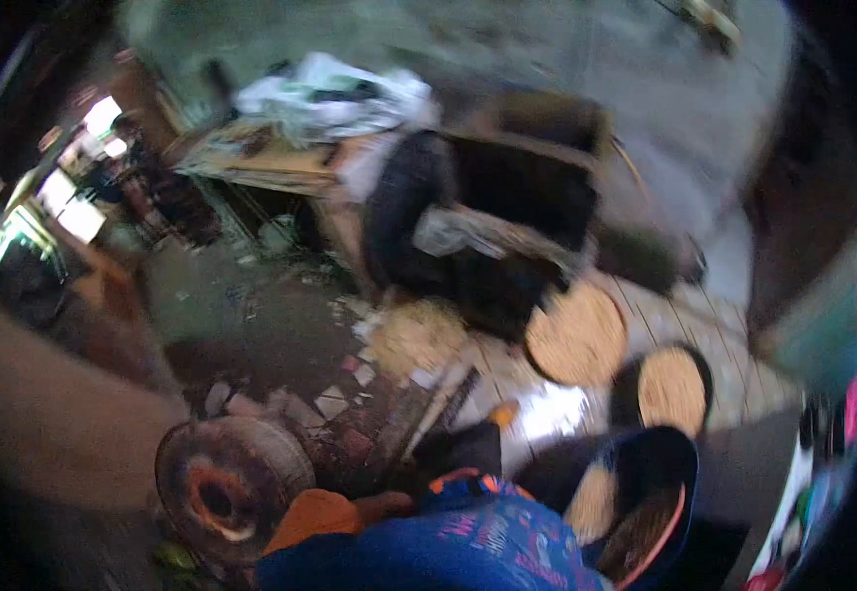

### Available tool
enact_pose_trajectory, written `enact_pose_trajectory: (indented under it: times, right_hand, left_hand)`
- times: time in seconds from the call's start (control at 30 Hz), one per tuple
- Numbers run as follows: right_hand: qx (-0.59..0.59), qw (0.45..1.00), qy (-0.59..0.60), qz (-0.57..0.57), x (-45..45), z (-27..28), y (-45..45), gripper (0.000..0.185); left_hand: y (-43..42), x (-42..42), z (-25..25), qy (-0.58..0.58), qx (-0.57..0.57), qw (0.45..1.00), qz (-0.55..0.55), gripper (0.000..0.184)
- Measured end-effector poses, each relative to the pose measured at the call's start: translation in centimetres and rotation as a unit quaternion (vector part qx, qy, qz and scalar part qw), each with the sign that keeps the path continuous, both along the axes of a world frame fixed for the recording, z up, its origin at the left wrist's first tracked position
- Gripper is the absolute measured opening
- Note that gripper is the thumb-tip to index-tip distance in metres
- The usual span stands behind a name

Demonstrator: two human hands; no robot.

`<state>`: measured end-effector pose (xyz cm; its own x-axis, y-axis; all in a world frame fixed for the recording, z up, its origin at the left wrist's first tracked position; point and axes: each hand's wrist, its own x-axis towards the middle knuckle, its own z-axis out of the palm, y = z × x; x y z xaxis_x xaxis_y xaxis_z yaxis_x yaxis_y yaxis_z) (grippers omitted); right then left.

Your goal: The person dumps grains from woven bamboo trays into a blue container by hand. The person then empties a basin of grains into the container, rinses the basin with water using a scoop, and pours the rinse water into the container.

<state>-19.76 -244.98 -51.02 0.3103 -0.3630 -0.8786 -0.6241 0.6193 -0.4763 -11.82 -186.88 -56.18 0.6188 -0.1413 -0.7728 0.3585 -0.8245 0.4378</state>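
An orange sleeve (315, 524) and a short stretch of bare forearm lead to my left hand (389, 503), which is blurred and partly lost against my blue shirt (488, 542). Its fingers cannot be made out. My right hand is out of sight. Beside my body on the right stands a dark blue tub (687, 463), with pale material and a brown, reddish-rimmed round thing (645, 527) inside. In front of it are two round containers filled with pale tan material, one larger (576, 335) and one smaller (673, 391).
A rusty round drum (276, 463) stands at the left. Ahead are a dark open box-like machine (522, 187) and a wooden table (271, 163) bearing white plastic bags (335, 98). A pale heap (417, 340) and broken tile pieces (332, 402) lie on the floor.
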Motion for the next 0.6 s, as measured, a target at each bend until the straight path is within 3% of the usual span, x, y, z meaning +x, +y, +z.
enact_pose_trajectory:
  times: [0.1,0.13,0.17,0.2,0.23,0.27,0.3,0.33,0.37,0.43,0.47,0.5,0.53,0.57,0.6]
  right_hand:
    - [-0.058,0.996,-0.066,-0.007,-10.4,-2.6,-3.7,0.014]
    - [-0.21,0.96,-0.14,0.126,-13.5,-2.3,-3.1,0.014]
    - [-0.088,0.993,-0.072,-0.041,-13.3,-3.3,-3.4,0.014]
    - [0.001,0.969,-0.005,-0.249,-11.0,-1.2,-1.7,0.017]
    - [0.001,0.979,-0.038,-0.198,-8.0,3.9,0.9,0.021]
    - [-0.041,0.986,-0.018,-0.164,-9.5,1.5,-0.5,0.028]
    - [-0.082,0.981,-0.005,-0.174,-7.8,4.4,0.9,0.027]
    - [-0.118,0.979,-0.056,-0.159,-6.7,6.0,1.9,0.018]
    - [-0.152,0.971,-0.082,-0.163,-4.2,9.4,3.5,0.011]
    - [-0.221,0.959,-0.088,-0.156,-3.0,11.1,4.4,0.033]
    - [-0.261,0.953,-0.061,-0.144,-1.9,13.0,5.4,0.038]
    - [-0.297,0.946,-0.034,-0.125,-0.9,14.7,6.5,0.043]
    - [-0.299,0.943,-0.029,-0.145,-1.1,14.6,7.3,0.043]
    - [-0.335,0.933,-0.04,-0.127,-1.9,13.3,5.5,0.046]
    - [-0.378,0.918,-0.051,-0.106,-2.0,12.8,5.7,0.048]
  left_hand:
    - [0.1,-1.1,0.4,0.027,-0.014,0.998,-0.048,0.03]
    - [0.4,-1.1,0.4,0.033,-0.023,0.997,-0.061,0.03]
    - [1.0,-0.7,0.6,0.031,-0.036,0.996,-0.071,0.03]
    - [1.5,-0.2,0.8,0.03,-0.054,0.995,-0.076,0.03]
    - [1.9,1.0,1.1,0.024,-0.077,0.994,-0.073,0.03]
    - [2.3,2.5,1.0,0.018,-0.102,0.993,-0.064,0.03]
    - [2.5,4.7,1.2,0.02,-0.107,0.992,-0.059,0.03]
    - [1.4,8.3,2.8,0.016,0.031,0.987,-0.156,0.036]
    - [2.5,10.0,-2.5,-0.033,0.039,0.993,-0.106,0.043]
    - [-1.8,15.0,3.1,-0.058,-0.086,0.994,0.028,0.037]
    - [-5.7,17.5,7.9,-0.078,-0.083,0.993,0.015,0.033]
    - [-6.5,19.8,3.6,-0.042,-0.145,0.988,0.025,0.036]
    - [-10.4,21.5,7.7,-0.045,-0.125,0.991,-0.027,0.042]
    - [-15.5,22.4,8.9,0.089,-0.193,0.977,-0.003,0.054]
    - [-19.5,22.7,11.2,0.125,-0.221,0.967,0.004,0.059]
